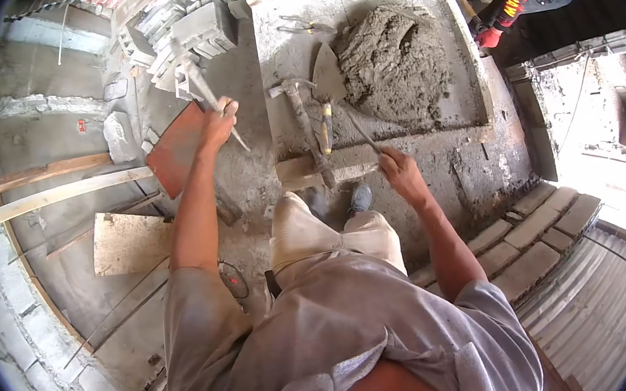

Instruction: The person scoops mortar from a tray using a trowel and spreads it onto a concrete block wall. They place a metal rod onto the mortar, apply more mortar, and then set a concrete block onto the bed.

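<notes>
My left hand is closed around a long pale stick-like tool, left of the mortar board. Near the board's front edge, my right hand grips a thin dark rod that points towards the mortar. A heap of wet grey mortar lies on the board. Beside it rests a trowel with a yellow and black handle. A hammer lies left of the trowel, its handle reaching over the front edge. Pliers are farther back.
Grey blocks are piled at the back left. A reddish sheet, wooden strips and a pale board lie left. At the back right a person in red gloves crouches by the board. Low block wall at right.
</notes>
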{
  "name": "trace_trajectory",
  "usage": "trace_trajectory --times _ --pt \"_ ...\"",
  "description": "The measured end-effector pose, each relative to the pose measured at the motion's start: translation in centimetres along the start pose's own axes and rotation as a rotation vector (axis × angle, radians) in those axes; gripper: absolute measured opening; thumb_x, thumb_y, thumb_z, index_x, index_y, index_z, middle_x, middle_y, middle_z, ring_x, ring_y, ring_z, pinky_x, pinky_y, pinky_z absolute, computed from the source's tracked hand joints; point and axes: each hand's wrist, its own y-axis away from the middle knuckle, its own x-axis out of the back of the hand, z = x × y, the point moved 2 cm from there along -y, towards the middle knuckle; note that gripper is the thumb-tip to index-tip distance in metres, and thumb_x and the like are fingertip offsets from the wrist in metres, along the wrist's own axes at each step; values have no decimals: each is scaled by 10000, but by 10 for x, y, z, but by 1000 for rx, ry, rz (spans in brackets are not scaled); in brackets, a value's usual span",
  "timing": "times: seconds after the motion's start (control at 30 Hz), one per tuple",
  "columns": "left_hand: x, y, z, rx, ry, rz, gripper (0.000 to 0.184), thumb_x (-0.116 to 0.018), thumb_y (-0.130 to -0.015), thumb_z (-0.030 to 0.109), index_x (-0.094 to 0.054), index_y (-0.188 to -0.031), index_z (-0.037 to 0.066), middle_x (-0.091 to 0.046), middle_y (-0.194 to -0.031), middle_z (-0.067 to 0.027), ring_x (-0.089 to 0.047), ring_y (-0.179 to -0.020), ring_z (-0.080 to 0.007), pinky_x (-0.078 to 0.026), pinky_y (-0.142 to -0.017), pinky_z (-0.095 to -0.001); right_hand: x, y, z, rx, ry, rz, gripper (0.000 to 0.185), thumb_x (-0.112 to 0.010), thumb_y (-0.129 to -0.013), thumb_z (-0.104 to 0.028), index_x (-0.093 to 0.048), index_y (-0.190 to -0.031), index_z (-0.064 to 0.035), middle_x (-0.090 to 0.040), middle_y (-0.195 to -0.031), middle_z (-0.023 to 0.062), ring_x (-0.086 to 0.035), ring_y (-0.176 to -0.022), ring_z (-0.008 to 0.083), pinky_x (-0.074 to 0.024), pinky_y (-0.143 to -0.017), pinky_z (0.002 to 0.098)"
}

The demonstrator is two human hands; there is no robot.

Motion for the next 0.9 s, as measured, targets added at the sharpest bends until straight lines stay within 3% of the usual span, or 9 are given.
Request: trace_trajectory --times 0.07,0.13,0.27,0.33,0.53,0.7,0.77,0.8,0.9 --pt "-1 -21 46 -9 -122 -13 284 -586 -930 348 -617 -1029 83 -606 -702 -88 -602 -637 -204 -468 -607 -369 -1 -53 -48 -200 -85 2 375 -512 -904 -209 -580 -1210 -3 -663 -990 234 -623 -920 430 -495 -807 427" --pt "-8 -54 67 23 -290 -74 325 -575 -927 369 -635 -1059 78 -680 -848 -154 -672 -796 -306 -501 -732 -422 -19 -101 -63 -207 -78 13 398 -497 -900 -209 -566 -1224 11 -645 -1070 266 -607 -1009 445 -479 -864 455" --pt "-33 -148 71 -98 -364 -95 356 -546 -923 330 -623 -1107 36 -658 -1060 -235 -614 -1024 -415 -489 -849 -480 -62 -181 -68 -315 57 -42 425 -501 -891 -234 -565 -1224 22 -624 -1120 287 -609 -1049 415 -477 -906 449" --pt "-51 -201 77 -189 -456 -62 357 -542 -920 320 -620 -1128 40 -656 -1066 -237 -615 -1024 -415 -486 -860 -484 -86 -221 -60 -251 153 178 446 -513 -878 -216 -544 -1264 5 -619 -1115 293 -611 -1024 423 -486 -908 435" --pt "-94 -278 101 -222 -551 -240 499 -572 -910 335 -532 -1192 -75 -659 -1024 -275 -632 -1018 -408 -485 -901 -480 -164 -301 -48 -545 353 135 602 -523 -874 -230 -388 -1405 20 -509 -1273 293 -544 -1142 420 -447 -985 439" --pt "-96 -300 97 -267 -507 -293 476 -625 -880 272 -542 -1273 17 -595 -1191 -263 -584 -1116 -408 -483 -939 -462 -210 -372 4 -504 474 317 602 -509 -875 -189 -370 -1421 23 -494 -1205 268 -498 -1128 414 -416 -978 485" --pt "-104 -307 78 -528 -567 -116 510 -646 -855 285 -550 -1320 97 -499 -1341 -256 -518 -1196 -428 -470 -966 -478 -204 -397 10 -284 485 378 627 -557 -867 -220 -372 -1427 -7 -497 -1214 261 -487 -1114 422 -391 -983 517" --pt "-112 -318 61 -706 -558 -14 521 -660 -839 296 -567 -1328 143 -433 -1421 -243 -469 -1238 -447 -445 -999 -496 -197 -407 3 -322 509 338 636 -575 -863 -243 -376 -1432 -39 -499 -1229 253 -482 -1128 420 -382 -986 526" --pt "-108 -331 49 -847 -371 -118 407 -659 -853 231 -624 -1244 126 -524 -1342 -222 -522 -1190 -414 -437 -1014 -453 -177 -423 -11 -329 584 277 612 -639 -857 -327 -458 -1402 -116 -518 -1294 189 -451 -1212 408 -365 -1026 509"
